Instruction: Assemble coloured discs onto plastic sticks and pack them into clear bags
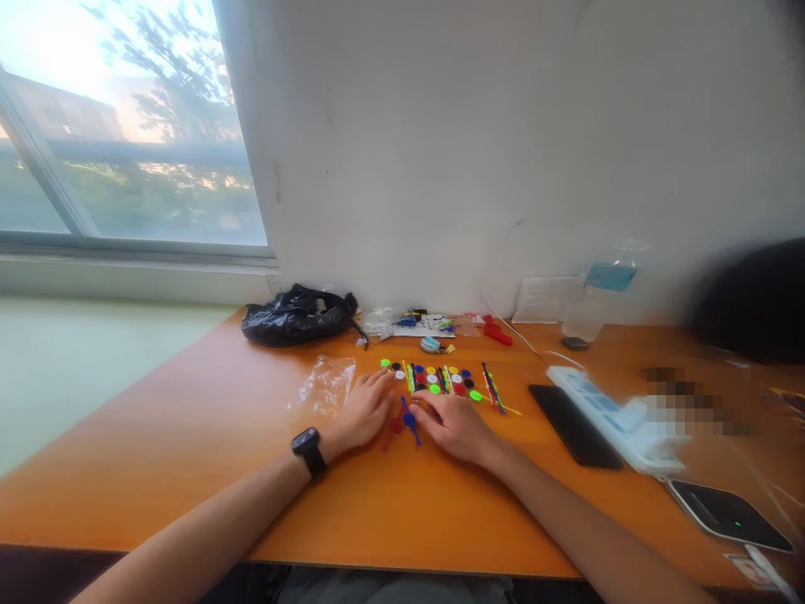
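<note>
On orange table [189, 470], hands seemingly touch plastic pieces [433, 379].

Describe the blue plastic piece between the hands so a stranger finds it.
On the orange wooden table, find the gap between the left hand and right hand. The blue round-headed plastic stick lies there, apart from the row of small coloured discs behind it.

An orange wooden table [189, 453] bears small coloured plastic discs and sticks [440, 379]; a black plastic bag [295, 315]; a clear bag [327, 384]; a black phone [575, 424]; a white power strip [604, 411]; a water bottle [597, 302].
</note>
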Tool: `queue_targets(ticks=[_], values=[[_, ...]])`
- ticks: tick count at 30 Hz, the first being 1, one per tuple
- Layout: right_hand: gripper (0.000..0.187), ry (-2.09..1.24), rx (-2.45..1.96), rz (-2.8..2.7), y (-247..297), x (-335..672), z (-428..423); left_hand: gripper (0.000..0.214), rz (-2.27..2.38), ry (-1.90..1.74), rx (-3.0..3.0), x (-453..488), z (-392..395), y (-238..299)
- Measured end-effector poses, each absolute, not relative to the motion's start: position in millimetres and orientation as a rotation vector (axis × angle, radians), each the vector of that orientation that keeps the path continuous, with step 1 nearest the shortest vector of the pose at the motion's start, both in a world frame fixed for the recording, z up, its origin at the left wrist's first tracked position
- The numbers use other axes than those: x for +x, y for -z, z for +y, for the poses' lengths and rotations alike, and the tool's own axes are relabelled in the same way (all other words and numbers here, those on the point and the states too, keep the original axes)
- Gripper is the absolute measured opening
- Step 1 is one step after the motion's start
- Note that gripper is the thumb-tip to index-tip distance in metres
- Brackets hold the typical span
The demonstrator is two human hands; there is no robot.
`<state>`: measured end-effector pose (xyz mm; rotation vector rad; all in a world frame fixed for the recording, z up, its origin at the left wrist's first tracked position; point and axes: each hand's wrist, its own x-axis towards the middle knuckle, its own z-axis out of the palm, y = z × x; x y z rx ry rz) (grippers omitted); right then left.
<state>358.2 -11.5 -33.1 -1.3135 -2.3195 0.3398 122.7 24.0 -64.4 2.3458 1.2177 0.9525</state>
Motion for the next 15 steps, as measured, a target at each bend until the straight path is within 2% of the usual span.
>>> queue_targets(ticks=[8, 15], values=[[0.039, -0.403, -1.320, -2.360, 33.3, 358.2, -11.9, 0.042, 1.265, -1.074, 2.309, 122.2, 25.4, 70.6], [0.038, -0.384, -1.360, -2.365, 32.4, 357.9, -12.2, 0.021, 1.299, -1.018, 2.341, 118.6, 33.4, 77.8]])
